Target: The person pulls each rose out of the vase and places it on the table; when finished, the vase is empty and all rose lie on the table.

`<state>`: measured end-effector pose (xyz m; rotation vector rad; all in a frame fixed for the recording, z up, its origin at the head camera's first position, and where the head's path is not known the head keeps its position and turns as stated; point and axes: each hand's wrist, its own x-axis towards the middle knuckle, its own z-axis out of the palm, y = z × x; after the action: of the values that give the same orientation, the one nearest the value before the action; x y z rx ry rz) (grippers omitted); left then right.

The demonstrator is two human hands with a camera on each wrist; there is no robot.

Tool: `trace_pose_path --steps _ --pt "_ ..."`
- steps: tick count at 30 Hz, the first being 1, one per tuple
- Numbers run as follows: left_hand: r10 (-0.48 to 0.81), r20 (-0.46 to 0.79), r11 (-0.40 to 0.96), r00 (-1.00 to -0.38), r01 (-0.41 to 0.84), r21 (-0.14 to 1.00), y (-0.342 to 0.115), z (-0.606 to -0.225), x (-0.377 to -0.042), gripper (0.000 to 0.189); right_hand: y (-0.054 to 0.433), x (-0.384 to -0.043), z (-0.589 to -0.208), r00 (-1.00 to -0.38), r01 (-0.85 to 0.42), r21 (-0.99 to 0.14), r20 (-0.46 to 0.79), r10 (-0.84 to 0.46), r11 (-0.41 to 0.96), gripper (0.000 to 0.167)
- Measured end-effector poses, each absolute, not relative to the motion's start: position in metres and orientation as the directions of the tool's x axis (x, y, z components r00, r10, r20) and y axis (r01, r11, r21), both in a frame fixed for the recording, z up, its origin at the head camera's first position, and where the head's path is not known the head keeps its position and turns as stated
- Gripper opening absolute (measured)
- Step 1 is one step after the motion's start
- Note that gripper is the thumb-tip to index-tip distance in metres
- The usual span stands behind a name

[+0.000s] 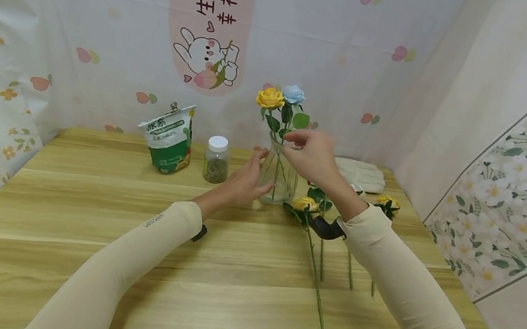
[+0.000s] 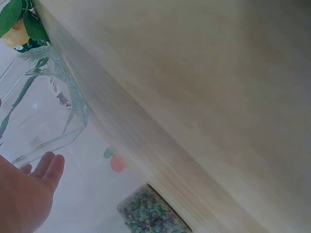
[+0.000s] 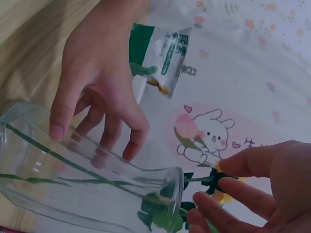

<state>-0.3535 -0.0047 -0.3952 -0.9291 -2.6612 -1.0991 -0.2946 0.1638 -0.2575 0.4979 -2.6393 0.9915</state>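
Note:
Both hands are at a clear glass vase (image 1: 284, 183) near the back of the table. A yellow rose (image 1: 270, 98) and a light blue rose (image 1: 294, 94) stand in it, stems visible through the glass. My left hand (image 1: 241, 181) holds the vase from the left; in the right wrist view its thumb overlaps the near wall and some fingers show through the glass. My right hand (image 1: 311, 155) is at the vase mouth, beside the stems and leaves. Its thumb and fingers (image 3: 243, 191) are extended and parted, overlapping the yellow rose in the right wrist view.
Several loose roses, including a yellow one (image 1: 306, 204), lie right of the vase, partly under my right forearm. Left of the vase stand a white-capped jar (image 1: 216, 165) and a clipped green-and-white bag (image 1: 169, 142). White gloves (image 1: 361, 176) lie at the back right, before a printed curtain (image 1: 122, 34).

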Motion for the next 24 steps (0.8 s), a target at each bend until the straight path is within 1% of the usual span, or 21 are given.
trace_pose_path --steps 5,9,12,15,20,24 --pt "0.509 0.326 0.547 -0.796 0.592 0.592 -0.007 -0.395 -0.354 0.08 0.153 -0.304 -0.258 -0.919 -0.382 -0.521 0.303 -0.253 0.763 0.036" --pt "0.528 0.329 0.542 -0.783 0.608 0.58 -0.008 -0.395 -0.355 0.08 0.15 -0.309 -0.26 -0.93 -0.361 -0.445 0.238 -0.28 0.82 0.045" --pt "0.527 0.33 0.544 -0.783 0.609 0.577 -0.008 -0.395 -0.354 0.08 0.149 -0.313 -0.261 -0.935 -0.35 -0.399 0.205 -0.29 0.848 0.048" --pt "0.522 0.332 0.549 -0.785 0.608 0.574 -0.008 -0.395 -0.354 0.079 0.147 -0.317 -0.261 -0.949 -0.313 -0.374 0.158 -0.272 0.873 0.052" --pt "0.527 0.328 0.553 -0.784 0.609 0.568 -0.008 -0.395 -0.353 0.08 0.145 -0.321 -0.261 -0.974 -0.223 -0.34 0.043 -0.222 0.914 0.058" --pt "0.528 0.33 0.545 -0.782 0.611 0.574 -0.008 -0.395 -0.352 0.081 0.145 -0.324 -0.264 -0.975 -0.214 -0.349 0.019 -0.221 0.913 0.057"
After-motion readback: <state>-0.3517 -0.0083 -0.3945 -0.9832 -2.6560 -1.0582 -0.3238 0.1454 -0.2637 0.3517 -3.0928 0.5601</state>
